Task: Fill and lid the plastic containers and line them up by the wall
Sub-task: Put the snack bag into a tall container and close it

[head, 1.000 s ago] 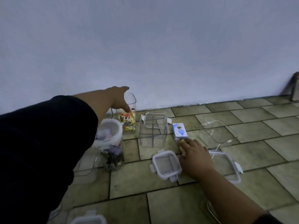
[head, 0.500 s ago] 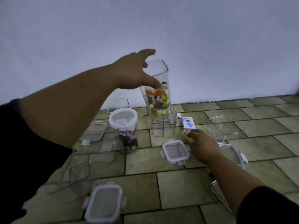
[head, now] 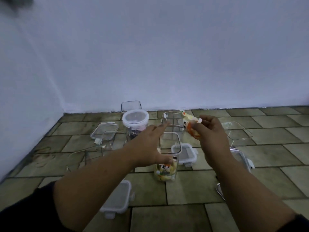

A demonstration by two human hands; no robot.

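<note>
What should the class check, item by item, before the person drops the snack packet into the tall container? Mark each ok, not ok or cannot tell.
1. Tall container upright on the floor: ok.
2. Its mouth open, no lid on: ok.
3. Left hand steadying the container's side: ok.
4. Right hand holding a snack packet: ok.
5. Packet directly above the mouth: not ok; it sits up and to the right.
6. A lid that fits within reach: cannot tell; a square lid lies just behind, fit unclear.
</note>
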